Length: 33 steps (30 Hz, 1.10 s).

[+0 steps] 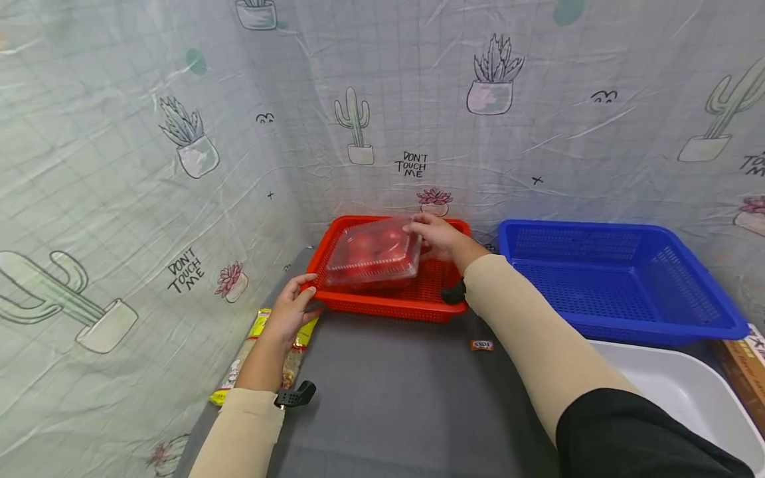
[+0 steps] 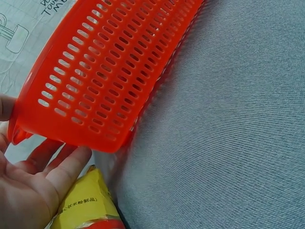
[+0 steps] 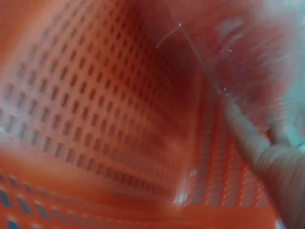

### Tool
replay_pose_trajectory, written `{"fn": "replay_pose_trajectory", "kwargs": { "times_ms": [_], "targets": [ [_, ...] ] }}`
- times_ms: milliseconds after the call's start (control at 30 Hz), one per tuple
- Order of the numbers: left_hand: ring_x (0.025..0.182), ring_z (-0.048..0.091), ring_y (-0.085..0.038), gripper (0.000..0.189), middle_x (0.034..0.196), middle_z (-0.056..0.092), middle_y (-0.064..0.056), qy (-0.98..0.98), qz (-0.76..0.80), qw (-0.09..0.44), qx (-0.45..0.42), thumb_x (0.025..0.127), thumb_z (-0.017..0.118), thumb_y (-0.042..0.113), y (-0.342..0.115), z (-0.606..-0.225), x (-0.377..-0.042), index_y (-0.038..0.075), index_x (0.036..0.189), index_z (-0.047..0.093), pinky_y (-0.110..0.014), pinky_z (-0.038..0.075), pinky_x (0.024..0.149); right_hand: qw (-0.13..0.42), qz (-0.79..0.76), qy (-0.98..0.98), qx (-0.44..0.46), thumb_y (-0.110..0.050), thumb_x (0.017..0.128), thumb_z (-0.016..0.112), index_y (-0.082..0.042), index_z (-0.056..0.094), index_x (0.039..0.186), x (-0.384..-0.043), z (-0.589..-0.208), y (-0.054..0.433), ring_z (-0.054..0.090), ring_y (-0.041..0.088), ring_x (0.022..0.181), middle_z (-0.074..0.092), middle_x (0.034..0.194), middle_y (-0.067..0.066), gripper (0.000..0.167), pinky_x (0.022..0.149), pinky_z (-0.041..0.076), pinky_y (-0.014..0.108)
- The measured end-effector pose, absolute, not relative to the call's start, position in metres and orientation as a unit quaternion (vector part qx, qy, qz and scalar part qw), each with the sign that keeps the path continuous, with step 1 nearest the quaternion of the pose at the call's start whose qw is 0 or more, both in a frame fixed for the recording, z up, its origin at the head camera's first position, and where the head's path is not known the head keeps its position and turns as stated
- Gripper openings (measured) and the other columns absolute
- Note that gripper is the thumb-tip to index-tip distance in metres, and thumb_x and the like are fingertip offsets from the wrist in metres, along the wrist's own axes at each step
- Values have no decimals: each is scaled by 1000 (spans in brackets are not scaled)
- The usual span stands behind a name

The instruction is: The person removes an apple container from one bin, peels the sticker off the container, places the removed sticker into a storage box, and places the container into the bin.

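Note:
A clear plastic clamshell box of tomatoes (image 1: 373, 252) lies tilted inside the red basket (image 1: 382, 307), its right end raised. My right hand (image 1: 439, 236) grips the box by its right end, thumb on top; the right wrist view is blurred but shows fingers (image 3: 248, 136) against the clear plastic. At the basket's front left corner, my left hand (image 1: 291, 309) holds the rim, thumb on the upper side. In the left wrist view the other fingers (image 2: 71, 169) reach under the corner of the red basket (image 2: 107, 81).
A yellow food packet (image 1: 257, 338) lies under the left forearm. A small orange wrapped sweet (image 1: 481, 345) sits on the grey table (image 1: 382, 398). To the right stand a blue basket (image 1: 597, 285), a white tray (image 1: 675, 378) and a brown box (image 1: 747, 362). A patterned curtain (image 1: 388, 119) hangs behind.

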<state>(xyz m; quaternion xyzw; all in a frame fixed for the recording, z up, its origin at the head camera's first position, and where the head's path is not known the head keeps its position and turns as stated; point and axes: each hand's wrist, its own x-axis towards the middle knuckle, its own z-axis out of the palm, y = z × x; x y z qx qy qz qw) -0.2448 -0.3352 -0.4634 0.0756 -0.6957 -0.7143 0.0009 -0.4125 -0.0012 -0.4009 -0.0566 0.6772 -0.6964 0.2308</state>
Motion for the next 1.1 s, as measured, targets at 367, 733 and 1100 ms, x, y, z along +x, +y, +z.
{"fn": "replay_pose_trajectory", "kwargs": {
  "times_ms": [367,733,1100],
  "targets": [
    [133,55,-35,44,162,39,-19,-699,-712,7,67,115,48,15,-337,-460,-248,9,159,43,-60,43,114,230,-604,751,-135,-43,108,64,-18,29,167,-415,-394,5,48,44,143,36,164,19,73,110,46,65],
    [134,54,-33,43,159,42,-18,-693,-718,11,68,115,49,15,-333,-462,-248,9,157,44,-59,46,111,290,-651,697,-85,-28,110,63,-23,27,170,-419,-407,11,41,47,147,35,164,19,70,114,42,65],
    [135,54,-35,44,160,42,-18,-695,-716,6,73,115,48,16,-334,-465,-248,11,158,43,-59,47,111,298,-644,704,-33,-18,110,61,-22,21,173,-419,-412,9,37,45,152,32,169,17,74,121,35,59]
  ]
}}
